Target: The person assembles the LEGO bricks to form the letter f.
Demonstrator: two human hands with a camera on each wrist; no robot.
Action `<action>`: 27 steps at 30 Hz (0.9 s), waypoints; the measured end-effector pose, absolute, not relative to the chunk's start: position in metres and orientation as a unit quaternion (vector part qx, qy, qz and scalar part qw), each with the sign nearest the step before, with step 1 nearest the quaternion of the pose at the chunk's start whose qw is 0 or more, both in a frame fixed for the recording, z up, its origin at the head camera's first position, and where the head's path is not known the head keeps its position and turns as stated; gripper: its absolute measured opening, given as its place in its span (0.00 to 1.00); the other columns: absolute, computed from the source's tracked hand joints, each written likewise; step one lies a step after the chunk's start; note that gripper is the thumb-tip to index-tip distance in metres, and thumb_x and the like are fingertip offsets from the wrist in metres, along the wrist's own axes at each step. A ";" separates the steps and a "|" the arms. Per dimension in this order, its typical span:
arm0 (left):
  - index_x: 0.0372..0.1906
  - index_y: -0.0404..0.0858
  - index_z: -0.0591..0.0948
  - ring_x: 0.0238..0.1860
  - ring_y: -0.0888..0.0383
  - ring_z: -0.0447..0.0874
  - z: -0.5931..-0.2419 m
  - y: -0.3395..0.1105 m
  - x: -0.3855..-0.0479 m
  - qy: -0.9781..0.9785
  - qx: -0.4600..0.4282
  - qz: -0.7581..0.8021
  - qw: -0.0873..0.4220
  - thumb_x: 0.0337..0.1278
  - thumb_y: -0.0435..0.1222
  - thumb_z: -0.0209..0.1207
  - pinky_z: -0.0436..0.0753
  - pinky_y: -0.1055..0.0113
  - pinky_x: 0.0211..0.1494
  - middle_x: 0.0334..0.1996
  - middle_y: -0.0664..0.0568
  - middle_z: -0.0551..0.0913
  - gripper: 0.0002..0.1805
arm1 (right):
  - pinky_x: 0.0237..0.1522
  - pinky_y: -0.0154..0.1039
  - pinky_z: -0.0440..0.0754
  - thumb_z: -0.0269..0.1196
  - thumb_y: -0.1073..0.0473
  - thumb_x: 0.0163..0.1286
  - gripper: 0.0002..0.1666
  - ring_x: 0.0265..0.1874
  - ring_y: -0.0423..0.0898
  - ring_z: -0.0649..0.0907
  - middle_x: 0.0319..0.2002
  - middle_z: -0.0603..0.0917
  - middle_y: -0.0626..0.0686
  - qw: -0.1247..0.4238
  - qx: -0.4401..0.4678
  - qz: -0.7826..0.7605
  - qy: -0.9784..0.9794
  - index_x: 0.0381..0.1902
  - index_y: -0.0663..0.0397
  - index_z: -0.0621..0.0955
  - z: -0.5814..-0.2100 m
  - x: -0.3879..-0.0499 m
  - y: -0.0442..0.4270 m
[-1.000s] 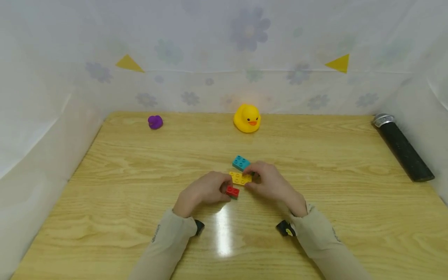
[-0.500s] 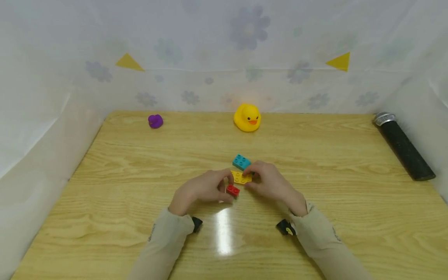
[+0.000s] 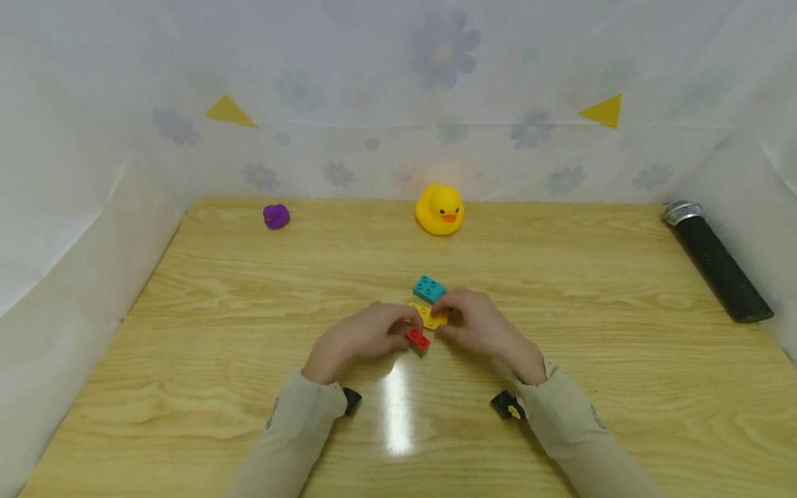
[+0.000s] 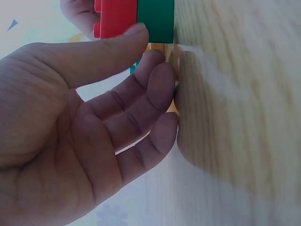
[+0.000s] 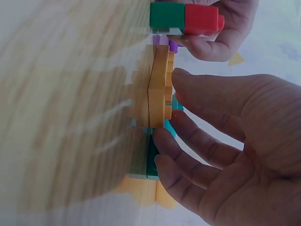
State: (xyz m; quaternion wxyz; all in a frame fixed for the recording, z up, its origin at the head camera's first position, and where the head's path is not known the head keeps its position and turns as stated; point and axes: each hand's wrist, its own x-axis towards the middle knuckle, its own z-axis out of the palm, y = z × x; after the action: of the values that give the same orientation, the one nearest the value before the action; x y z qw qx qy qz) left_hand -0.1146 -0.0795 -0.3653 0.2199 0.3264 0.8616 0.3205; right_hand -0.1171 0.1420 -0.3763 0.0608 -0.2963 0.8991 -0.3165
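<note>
A small red brick [image 3: 418, 338] sits on a green one [image 4: 157, 21]; my left hand [image 3: 364, 335] pinches this pair, the thumb on its side and the index finger partly hidden. Just behind it a yellow brick [image 3: 423, 315] lies flat, studs up. Around the yellow brick's right end my right hand [image 3: 482, 328] rests with relaxed, bent fingers, the thumb by the studs [image 5: 168, 94]. Farther back is a blue brick [image 3: 428, 288], and a dark green piece [image 5: 153, 160] shows beside the right fingertips in the right wrist view.
A yellow duck [image 3: 439, 210] stands at the middle of the table's back edge. To its left is a small purple duck [image 3: 277, 216]. A black microphone [image 3: 719, 266] lies along the right side. White patterned cloth [image 3: 373, 83] hangs behind.
My left hand's fingers have loosened and closed around the red and green pair, which has turned and moved slightly right. My right hand stays by the yellow brick.
</note>
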 end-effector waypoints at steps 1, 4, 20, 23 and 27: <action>0.46 0.41 0.79 0.32 0.60 0.72 -0.366 -0.080 -0.115 0.861 0.329 0.320 0.218 0.60 0.29 0.61 0.73 0.67 0.40 0.32 0.54 0.79 0.10 | 0.38 0.40 0.77 0.70 0.67 0.56 0.11 0.33 0.48 0.79 0.37 0.82 0.53 0.061 -0.296 -0.318 0.899 0.39 0.60 0.83 -0.376 -0.117 0.142; 0.48 0.40 0.79 0.33 0.59 0.74 -0.365 -0.080 -0.115 0.858 0.326 0.328 0.225 0.57 0.29 0.63 0.74 0.66 0.41 0.34 0.53 0.80 0.13 | 0.37 0.40 0.77 0.70 0.67 0.56 0.11 0.33 0.47 0.79 0.36 0.82 0.53 0.061 -0.296 -0.320 0.898 0.38 0.60 0.83 -0.376 -0.118 0.142; 0.38 0.42 0.72 0.27 0.61 0.69 -0.367 -0.060 -0.103 0.896 0.266 0.292 0.204 0.47 0.53 0.69 0.67 0.69 0.28 0.28 0.54 0.74 0.24 | 0.36 0.39 0.77 0.70 0.68 0.57 0.11 0.32 0.47 0.79 0.36 0.82 0.53 0.068 -0.301 -0.319 0.896 0.38 0.60 0.83 -0.375 -0.116 0.142; 0.37 0.42 0.72 0.27 0.61 0.69 -0.367 -0.059 -0.102 0.897 0.280 0.288 0.186 0.51 0.51 0.68 0.68 0.69 0.29 0.28 0.54 0.74 0.21 | 0.36 0.38 0.77 0.70 0.68 0.57 0.10 0.32 0.47 0.79 0.35 0.82 0.53 0.068 -0.302 -0.319 0.896 0.38 0.60 0.83 -0.375 -0.116 0.142; 0.37 0.43 0.72 0.28 0.60 0.70 -0.366 -0.061 -0.102 0.894 0.295 0.284 0.182 0.53 0.47 0.68 0.70 0.69 0.31 0.29 0.53 0.75 0.18 | 0.36 0.38 0.77 0.70 0.67 0.57 0.10 0.32 0.47 0.79 0.35 0.82 0.53 0.073 -0.297 -0.320 0.897 0.38 0.60 0.83 -0.376 -0.117 0.142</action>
State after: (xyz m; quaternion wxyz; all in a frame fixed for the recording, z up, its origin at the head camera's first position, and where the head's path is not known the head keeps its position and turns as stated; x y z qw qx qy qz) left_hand -0.1024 -0.0609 -0.3660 0.1819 0.2955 0.8939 0.2840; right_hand -0.1167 0.1417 -0.3760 0.0732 -0.2966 0.8968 -0.3201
